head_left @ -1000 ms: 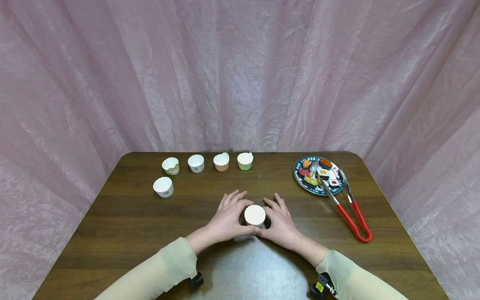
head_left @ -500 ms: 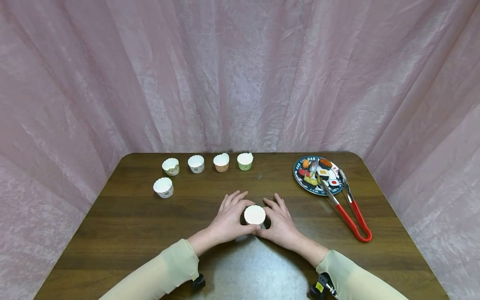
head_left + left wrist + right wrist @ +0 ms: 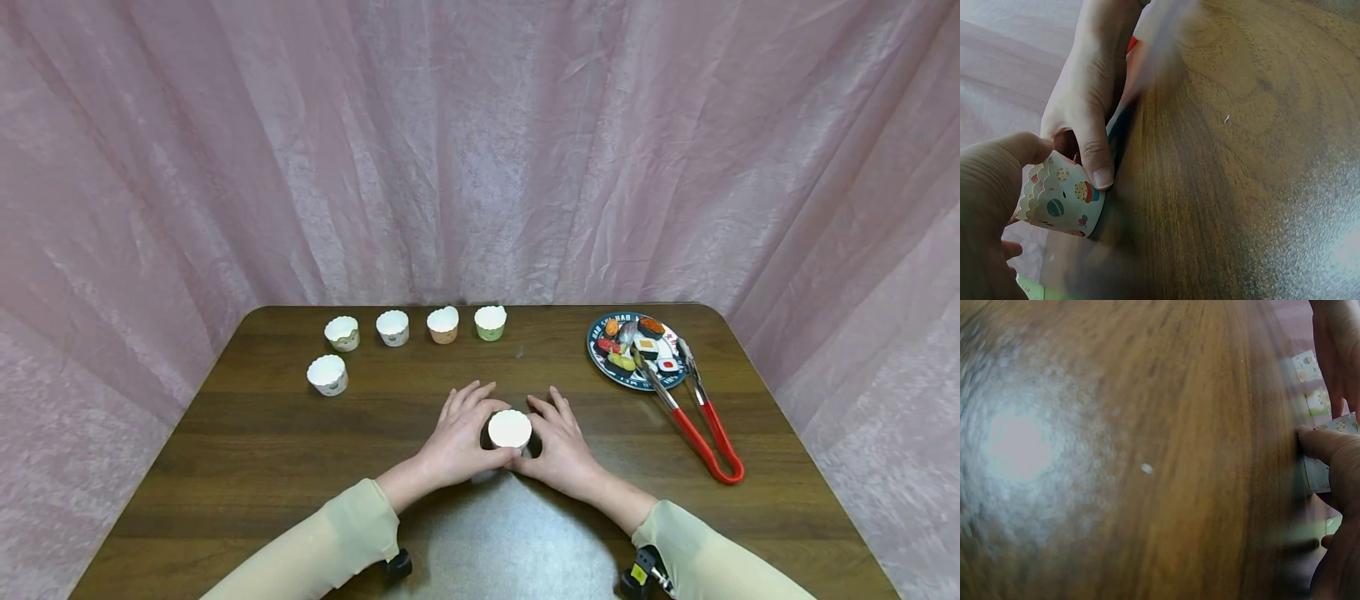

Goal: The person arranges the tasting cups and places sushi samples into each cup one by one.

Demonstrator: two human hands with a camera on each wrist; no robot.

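Note:
A white paper baking cup point(image 3: 510, 430) stands upright on the table in the head view, between both hands. My left hand point(image 3: 459, 437) holds its left side, thumb at the near side and forefinger curving round the back. From the right, my right hand point(image 3: 561, 450) holds it the same way, the two thumbs meeting in front. In the left wrist view the baking cup point(image 3: 1063, 203) shows printed cupcakes and a scalloped rim, with the right thumb low on its wall. The right wrist view shows only part of the baking cup point(image 3: 1319, 475) behind the right thumb.
Several more baking cups stand at the back left, among them a green one point(image 3: 491, 323) and a white one point(image 3: 327, 376). At the back right lies a plate point(image 3: 600, 367) of sushi-like pieces. Red-handled tongs point(image 3: 697, 442) rest partly on it.

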